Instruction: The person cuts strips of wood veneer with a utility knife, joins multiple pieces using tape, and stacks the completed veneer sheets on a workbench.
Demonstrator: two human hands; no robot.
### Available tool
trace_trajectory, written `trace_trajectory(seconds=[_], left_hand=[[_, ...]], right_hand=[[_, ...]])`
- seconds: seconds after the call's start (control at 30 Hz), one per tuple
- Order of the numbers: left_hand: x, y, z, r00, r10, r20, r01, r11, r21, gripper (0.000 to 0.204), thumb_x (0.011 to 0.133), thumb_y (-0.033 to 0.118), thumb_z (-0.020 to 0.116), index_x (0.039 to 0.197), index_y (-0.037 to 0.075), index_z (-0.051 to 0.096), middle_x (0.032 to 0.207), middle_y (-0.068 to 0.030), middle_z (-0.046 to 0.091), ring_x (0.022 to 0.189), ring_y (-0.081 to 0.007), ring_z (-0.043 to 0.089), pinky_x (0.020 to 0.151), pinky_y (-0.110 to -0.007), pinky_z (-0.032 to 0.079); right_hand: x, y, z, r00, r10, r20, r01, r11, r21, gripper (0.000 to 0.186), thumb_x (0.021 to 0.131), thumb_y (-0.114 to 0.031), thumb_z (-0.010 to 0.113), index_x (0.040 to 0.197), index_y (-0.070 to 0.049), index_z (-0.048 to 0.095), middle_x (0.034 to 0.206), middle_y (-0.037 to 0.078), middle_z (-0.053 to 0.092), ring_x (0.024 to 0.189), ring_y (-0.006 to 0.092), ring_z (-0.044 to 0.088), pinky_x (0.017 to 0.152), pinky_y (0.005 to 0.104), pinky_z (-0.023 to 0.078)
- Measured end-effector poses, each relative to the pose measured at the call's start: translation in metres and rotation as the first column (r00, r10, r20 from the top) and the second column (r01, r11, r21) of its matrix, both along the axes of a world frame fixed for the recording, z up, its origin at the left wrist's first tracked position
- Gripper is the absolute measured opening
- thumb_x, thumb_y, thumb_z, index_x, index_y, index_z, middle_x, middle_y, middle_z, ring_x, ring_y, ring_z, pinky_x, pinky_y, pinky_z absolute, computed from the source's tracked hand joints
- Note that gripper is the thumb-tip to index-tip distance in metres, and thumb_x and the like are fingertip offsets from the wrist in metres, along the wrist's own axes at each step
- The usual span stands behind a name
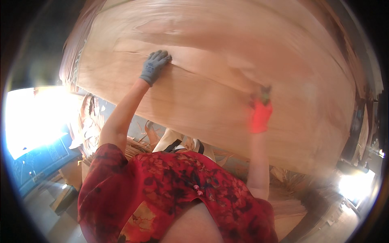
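Note:
A broad, pale tan wood veneer sheet (210,105) spreads out before me, filling most of the upper view. Across it runs a thin raised edge or split, from one hand toward the other. My left hand (155,67), in a grey knit glove, is at the left end of that line, its fingers curled and closed on the veneer there. Motion blurs my right hand (261,109), which wears a bright red glove with darker fingertips. It is over the veneer near the right end of the line; its fingers are too smeared to read.
Ragged veneer layers (71,60) show along the stack's left side. Torn veneer scraps (139,143) lie on the floor between me and the stack, with more strips (283,178) at the lower right. A blue panel (40,158) stands at the left, below a glaring bright area.

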State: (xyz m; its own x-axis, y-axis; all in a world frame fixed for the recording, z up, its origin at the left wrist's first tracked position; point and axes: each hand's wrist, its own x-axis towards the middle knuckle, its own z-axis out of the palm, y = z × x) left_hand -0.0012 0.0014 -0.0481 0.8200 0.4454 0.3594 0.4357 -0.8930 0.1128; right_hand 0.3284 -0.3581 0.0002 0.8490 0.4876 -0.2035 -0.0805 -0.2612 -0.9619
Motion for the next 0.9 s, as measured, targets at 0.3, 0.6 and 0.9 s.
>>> trace_trajectory(seconds=[0.3, 0.6, 0.9], left_hand=[[-0.003, 0.007, -0.008, 1.0, 0.009, -0.012, -0.009, 1.0, 0.003, 0.037, 0.093, 0.011, 0.057, 0.128, 0.018, 0.066, 0.136, -0.0086, 0.063, 0.131, -0.0304, 0.056, 0.112, -0.047, 0.041], [0.0, 0.0, 0.006, 0.999, -0.037, 0.022, 0.038, 0.998, -0.055, 0.033, 0.093, 0.01, 0.058, 0.123, 0.017, 0.068, 0.131, -0.0087, 0.065, 0.127, -0.0304, 0.059, 0.107, -0.043, 0.046], [0.007, 0.018, 0.029, 0.991, 0.012, -0.131, -0.039, 0.979, -0.2, 0.023, 0.093, 0.007, 0.057, 0.11, 0.016, 0.07, 0.116, -0.0027, 0.07, 0.108, -0.0259, 0.065, 0.091, -0.039, 0.052]], right_hand=[[0.032, 0.054, -0.006, 0.616, 0.471, 0.631, -0.033, 0.816, -0.577, 0.056, 0.082, -0.017, 0.079, 0.136, -0.016, 0.062, 0.143, 0.012, 0.05, 0.13, 0.031, 0.051, 0.1, 0.0443, 0.049], [0.192, -0.054, 0.077, 0.629, -0.047, 0.776, 0.374, 0.894, -0.249, 0.032, 0.093, -0.015, 0.063, 0.123, -0.003, 0.067, 0.113, 0.012, 0.069, 0.101, 0.026, 0.067, 0.085, 0.0403, 0.052], [0.026, 0.028, 0.037, 0.657, 0.552, 0.514, -0.35, 0.827, -0.44, 0.053, 0.086, -0.007, 0.072, 0.137, -0.011, 0.058, 0.14, 0.007, 0.058, 0.125, 0.0258, 0.059, 0.102, 0.0361, 0.049]])
